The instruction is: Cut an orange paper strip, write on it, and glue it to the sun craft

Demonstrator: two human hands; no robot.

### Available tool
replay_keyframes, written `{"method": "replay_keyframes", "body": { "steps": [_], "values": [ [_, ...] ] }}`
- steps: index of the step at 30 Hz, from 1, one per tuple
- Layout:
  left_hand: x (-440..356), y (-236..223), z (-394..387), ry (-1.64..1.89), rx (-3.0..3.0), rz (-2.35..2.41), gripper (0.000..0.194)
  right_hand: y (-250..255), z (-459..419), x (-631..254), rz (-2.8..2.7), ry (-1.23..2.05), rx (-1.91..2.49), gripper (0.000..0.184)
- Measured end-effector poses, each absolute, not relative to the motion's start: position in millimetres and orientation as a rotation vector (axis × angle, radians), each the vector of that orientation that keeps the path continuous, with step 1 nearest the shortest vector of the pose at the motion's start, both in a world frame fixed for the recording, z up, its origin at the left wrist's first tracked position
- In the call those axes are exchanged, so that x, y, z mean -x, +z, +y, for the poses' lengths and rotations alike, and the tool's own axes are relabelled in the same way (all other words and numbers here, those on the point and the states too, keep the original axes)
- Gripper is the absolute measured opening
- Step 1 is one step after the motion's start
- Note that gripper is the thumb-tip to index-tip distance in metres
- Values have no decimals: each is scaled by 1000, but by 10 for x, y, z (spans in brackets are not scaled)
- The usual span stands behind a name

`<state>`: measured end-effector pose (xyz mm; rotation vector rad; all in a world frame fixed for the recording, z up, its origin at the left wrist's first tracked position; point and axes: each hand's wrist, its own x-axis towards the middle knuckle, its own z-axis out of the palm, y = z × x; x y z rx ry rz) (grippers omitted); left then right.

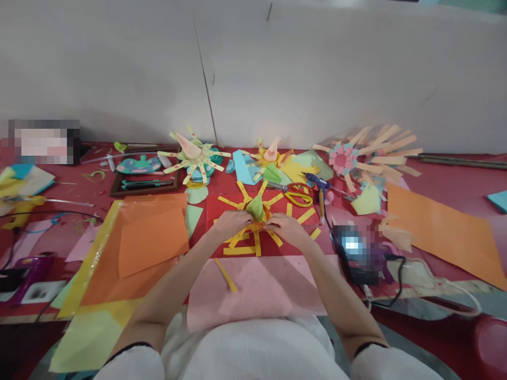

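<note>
A yellow paper flower point(258, 248) with long strip petals lies on red paper point(214, 203) in front of me. At its middle stands a green paper cone point(255, 207) with an orange ruffle round its base. My left hand point(233, 224) pinches the ruffle's left side, fingertips partly hidden by the cone. From the right, my right hand point(290, 230) has its fingers closed on the ruffle's near right edge. Loose yellow strips point(239, 251) lie around the flower, and another strip point(225, 275) rests on the pink sheet point(261, 295) nearest me.
Finished-looking paper flowers point(194, 153) stand along the back by the grey wall point(253, 74). Scissors point(295, 195) and a blue glue gun point(317, 181) lie behind my right hand. Orange sheets point(154, 237) are at left, a yellow glue gun point(24, 208) farther left. A phone-like device point(356, 258) with cables sits right.
</note>
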<state>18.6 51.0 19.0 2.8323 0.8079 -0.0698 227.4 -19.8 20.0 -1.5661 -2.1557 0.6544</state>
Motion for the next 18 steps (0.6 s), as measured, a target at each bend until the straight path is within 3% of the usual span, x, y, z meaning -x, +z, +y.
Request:
{"method": "replay_keyframes", "body": {
  "steps": [9,18],
  "values": [
    [-221,161,542,-49,-2774,844,24,196,-154,-2147,-2125,529,1788,18],
    [-234,222,541,-74,-2745,851,23,37,-124,-2173,-2021,603,1679,15]
  ]
}}
